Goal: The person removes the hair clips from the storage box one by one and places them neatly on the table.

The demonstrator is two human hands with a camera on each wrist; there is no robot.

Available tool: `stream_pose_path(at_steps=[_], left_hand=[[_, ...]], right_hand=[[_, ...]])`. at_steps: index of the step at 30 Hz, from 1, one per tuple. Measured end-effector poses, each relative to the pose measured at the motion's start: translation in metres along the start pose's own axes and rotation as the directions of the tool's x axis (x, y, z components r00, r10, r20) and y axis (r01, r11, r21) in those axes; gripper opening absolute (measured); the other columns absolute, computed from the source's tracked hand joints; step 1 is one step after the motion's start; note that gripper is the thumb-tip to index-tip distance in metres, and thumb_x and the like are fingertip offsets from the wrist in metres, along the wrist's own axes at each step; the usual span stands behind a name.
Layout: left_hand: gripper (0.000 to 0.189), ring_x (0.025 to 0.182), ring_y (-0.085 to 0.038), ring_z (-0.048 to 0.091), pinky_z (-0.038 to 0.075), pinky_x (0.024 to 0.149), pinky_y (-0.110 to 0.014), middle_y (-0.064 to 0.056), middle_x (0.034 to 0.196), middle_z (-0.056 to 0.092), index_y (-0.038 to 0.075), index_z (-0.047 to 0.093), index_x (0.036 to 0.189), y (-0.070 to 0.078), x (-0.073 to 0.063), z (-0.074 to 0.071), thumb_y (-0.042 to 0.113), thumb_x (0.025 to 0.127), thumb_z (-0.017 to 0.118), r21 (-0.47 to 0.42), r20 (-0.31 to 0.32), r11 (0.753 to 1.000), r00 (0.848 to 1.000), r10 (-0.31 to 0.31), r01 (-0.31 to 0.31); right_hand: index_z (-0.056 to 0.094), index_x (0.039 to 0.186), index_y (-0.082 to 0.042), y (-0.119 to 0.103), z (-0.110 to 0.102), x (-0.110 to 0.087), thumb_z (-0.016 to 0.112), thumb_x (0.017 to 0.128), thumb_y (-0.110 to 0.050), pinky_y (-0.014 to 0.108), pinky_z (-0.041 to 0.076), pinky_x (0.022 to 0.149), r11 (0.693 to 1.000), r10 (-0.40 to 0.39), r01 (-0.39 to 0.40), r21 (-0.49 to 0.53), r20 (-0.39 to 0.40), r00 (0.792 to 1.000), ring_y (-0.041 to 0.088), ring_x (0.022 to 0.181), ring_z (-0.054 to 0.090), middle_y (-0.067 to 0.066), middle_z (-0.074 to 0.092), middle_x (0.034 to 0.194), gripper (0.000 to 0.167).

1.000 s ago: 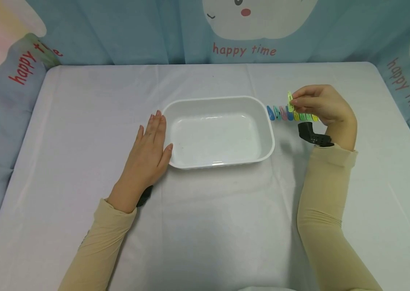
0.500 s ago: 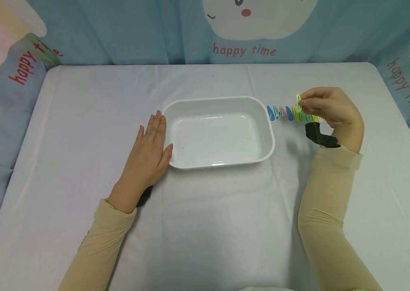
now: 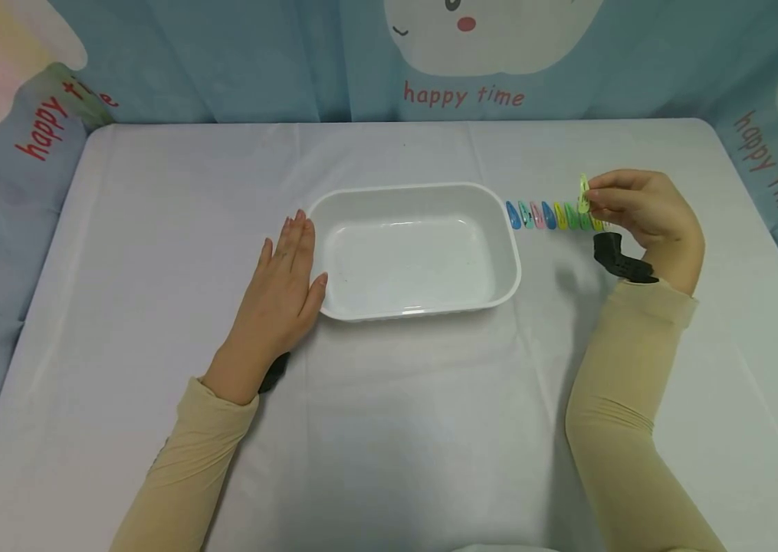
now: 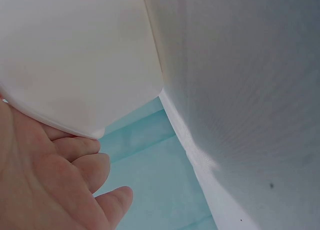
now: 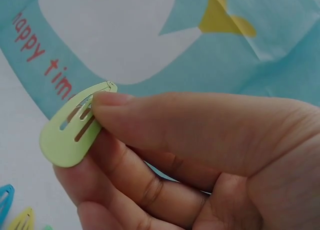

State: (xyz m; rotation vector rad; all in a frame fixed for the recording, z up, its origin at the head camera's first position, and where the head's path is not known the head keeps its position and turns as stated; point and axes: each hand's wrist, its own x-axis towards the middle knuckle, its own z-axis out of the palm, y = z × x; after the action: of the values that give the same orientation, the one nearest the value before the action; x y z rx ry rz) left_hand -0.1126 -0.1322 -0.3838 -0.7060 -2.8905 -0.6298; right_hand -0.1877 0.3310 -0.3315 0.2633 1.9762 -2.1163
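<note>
My right hand [image 3: 654, 211] pinches a pale yellow-green snap hair clip [image 3: 583, 194] between thumb and fingers. In the right wrist view this hair clip [image 5: 67, 140] is held by its narrow end, its broad rounded end pointing down and left. Below it lies a row of hair clips [image 3: 513, 215] in blue, green, pink and yellow, its right end partly hidden by the hand. My left hand [image 3: 281, 284] lies with straight fingers along the left rim of a white rectangular dish [image 3: 409, 257]. The left wrist view shows the fingers [image 4: 92, 170] under the rim of that dish [image 4: 75, 54].
The row of clips starts right beside the dish's right rim. A white cloth [image 3: 402, 429] covers the table, and a blue printed curtain [image 3: 278, 61] hangs along the back and sides. A black wrist camera [image 3: 619, 261] sits below the right hand.
My right hand has moved to the right along the row with the hair clip, uncovering more of the lying clips. The left hand and the dish have stayed put.
</note>
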Motion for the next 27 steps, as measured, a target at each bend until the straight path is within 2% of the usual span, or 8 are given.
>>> stream_pose_path(at_steps=[13,27], left_hand=[[0.062,0.143,-0.027,0.005,0.009,0.111,-0.054,-0.019,0.155,0.007,-0.008,0.014,0.147,-0.001,-0.001,0.001,0.024,0.099,0.036,-0.008,-0.014,1.000,1.000,0.006,-0.006],[0.062,0.144,-0.027,0.003,0.009,0.112,-0.053,-0.019,0.156,0.005,-0.008,0.012,0.148,0.000,-0.001,0.000,0.024,0.100,0.036,-0.005,0.002,1.000,1.000,-0.006,0.006]], right_hand=[[0.074,0.085,0.000,0.002,-0.006,-0.003,0.069,0.082,0.001,0.022,0.053,0.064,0.997,0.046,-0.041,0.072,-0.068,0.997,0.016,0.067,0.064,0.006,0.069,0.080,0.006],[0.074,0.083,-0.001,0.006,-0.023,-0.002,0.069,0.082,0.002,0.022,0.053,0.064,0.994,0.080,-0.070,0.085,-0.118,0.990,0.015,0.067,0.062,0.005,0.067,0.080,0.006]])
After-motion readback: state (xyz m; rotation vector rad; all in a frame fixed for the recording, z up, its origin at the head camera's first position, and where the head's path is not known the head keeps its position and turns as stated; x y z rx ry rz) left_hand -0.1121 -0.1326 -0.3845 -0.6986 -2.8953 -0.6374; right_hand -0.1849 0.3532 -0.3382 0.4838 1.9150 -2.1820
